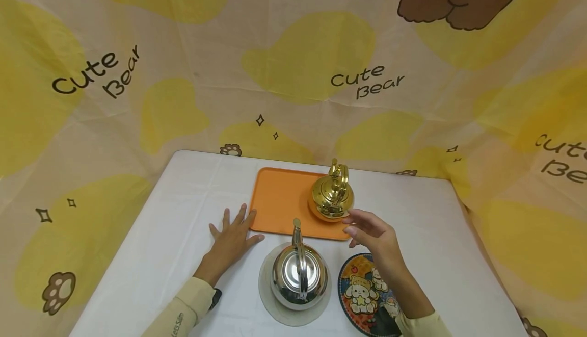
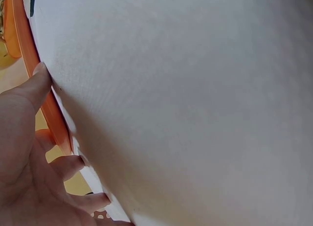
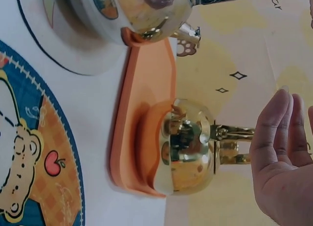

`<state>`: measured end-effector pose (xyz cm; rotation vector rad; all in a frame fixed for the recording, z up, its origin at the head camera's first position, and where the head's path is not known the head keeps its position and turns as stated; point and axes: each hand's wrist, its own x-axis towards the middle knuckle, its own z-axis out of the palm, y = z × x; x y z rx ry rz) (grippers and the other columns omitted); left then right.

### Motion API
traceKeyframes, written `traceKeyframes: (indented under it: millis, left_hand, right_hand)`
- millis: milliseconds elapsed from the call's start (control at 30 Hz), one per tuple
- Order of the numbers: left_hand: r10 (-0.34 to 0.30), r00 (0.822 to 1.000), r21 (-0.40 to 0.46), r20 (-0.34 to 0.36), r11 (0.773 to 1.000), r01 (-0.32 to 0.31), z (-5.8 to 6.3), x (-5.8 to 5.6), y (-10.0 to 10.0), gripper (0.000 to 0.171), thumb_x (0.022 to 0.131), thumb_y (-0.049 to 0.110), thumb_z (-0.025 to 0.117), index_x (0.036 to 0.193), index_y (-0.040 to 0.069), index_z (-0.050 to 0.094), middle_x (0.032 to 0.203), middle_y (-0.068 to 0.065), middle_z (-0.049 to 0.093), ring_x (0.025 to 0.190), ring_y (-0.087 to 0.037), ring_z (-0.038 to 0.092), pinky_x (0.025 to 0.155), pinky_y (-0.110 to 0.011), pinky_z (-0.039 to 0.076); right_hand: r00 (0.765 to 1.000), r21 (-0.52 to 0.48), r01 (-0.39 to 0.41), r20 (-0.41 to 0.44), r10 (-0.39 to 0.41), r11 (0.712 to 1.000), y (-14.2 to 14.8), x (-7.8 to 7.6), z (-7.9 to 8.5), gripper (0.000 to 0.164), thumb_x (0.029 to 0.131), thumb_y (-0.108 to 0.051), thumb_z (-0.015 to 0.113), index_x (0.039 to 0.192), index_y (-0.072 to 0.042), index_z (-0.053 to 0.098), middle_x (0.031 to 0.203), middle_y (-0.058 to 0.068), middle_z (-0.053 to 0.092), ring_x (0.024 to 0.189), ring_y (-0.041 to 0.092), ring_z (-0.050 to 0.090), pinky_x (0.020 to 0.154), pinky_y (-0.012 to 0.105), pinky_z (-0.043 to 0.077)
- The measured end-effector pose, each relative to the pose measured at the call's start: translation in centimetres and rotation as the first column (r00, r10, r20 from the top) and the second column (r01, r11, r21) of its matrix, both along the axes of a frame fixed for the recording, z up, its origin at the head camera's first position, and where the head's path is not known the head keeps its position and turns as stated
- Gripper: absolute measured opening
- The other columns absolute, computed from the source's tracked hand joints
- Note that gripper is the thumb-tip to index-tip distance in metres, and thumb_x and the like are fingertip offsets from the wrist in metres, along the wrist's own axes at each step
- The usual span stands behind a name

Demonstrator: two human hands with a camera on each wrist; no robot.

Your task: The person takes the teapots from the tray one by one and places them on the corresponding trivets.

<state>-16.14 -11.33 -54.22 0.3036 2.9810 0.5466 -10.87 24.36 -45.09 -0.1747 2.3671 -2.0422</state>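
A shiny gold kettle (image 1: 332, 197) stands on the right part of an orange tray (image 1: 279, 199). My left hand (image 1: 231, 245) rests with fingers spread at the tray's near left corner; in the left wrist view its thumb (image 2: 41, 81) lies against the orange rim. Just right of the gold kettle is my right hand (image 1: 378, 240), its fingers loosely bent and holding nothing. The right wrist view shows a gap between those fingers (image 3: 274, 123) and the kettle's handle (image 3: 234, 133). A silver kettle (image 1: 300, 278) stands between my forearms, in front of the tray.
Under the silver kettle lies a round pale mat (image 1: 268, 288). A round mat with cartoon bears (image 1: 359, 296) lies to its right, partly below my right forearm. The white table (image 1: 192, 189) meets a yellow-patterned cloth (image 1: 293, 72) at its back edge.
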Motion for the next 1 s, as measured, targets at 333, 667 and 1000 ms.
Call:
traceKeyframes:
  millis: [333, 667, 1000]
  left_hand:
    - [0.010, 0.999, 0.003, 0.031, 1.000, -0.010, 0.1, -0.1, 0.0, 0.082, 0.098, 0.051, 0.072, 0.163, 0.011, 0.042, 0.172, -0.024, 0.027, 0.152, -0.067, 0.016, 0.104, -0.094, 0.015]
    - [0.004, 1.000, 0.006, 0.025, 1.000, -0.005, 0.0, -0.1, 0.0, 0.082, 0.098, 0.052, 0.072, 0.163, 0.011, 0.042, 0.172, -0.024, 0.028, 0.152, -0.068, 0.016, 0.102, -0.095, 0.015]
    - [0.008, 1.000, 0.005, 0.019, 1.000, -0.008, 0.0, -0.2, 0.0, 0.081, 0.098, 0.050, 0.073, 0.162, 0.011, 0.044, 0.171, -0.024, 0.030, 0.151, -0.068, 0.019, 0.102, -0.095, 0.016]
  right_hand:
    - [1.000, 0.004, 0.015, 0.004, -0.015, 1.000, 0.7, -1.4, -0.8, 0.039, 0.103, -0.011, 0.070, 0.140, -0.003, 0.063, 0.122, 0.018, 0.071, 0.100, 0.022, 0.071, 0.076, 0.034, 0.064]
    - [1.000, 0.012, 0.015, 0.016, -0.015, 1.000, 1.0, -2.5, -1.3, 0.040, 0.103, -0.013, 0.071, 0.141, -0.003, 0.063, 0.120, 0.011, 0.072, 0.103, 0.021, 0.072, 0.076, 0.033, 0.064]
    - [0.999, 0.034, 0.036, 0.011, -0.036, 0.999, 1.4, -3.5, -1.6, 0.042, 0.102, -0.014, 0.072, 0.141, 0.000, 0.063, 0.116, 0.003, 0.074, 0.103, 0.023, 0.073, 0.075, 0.035, 0.064]
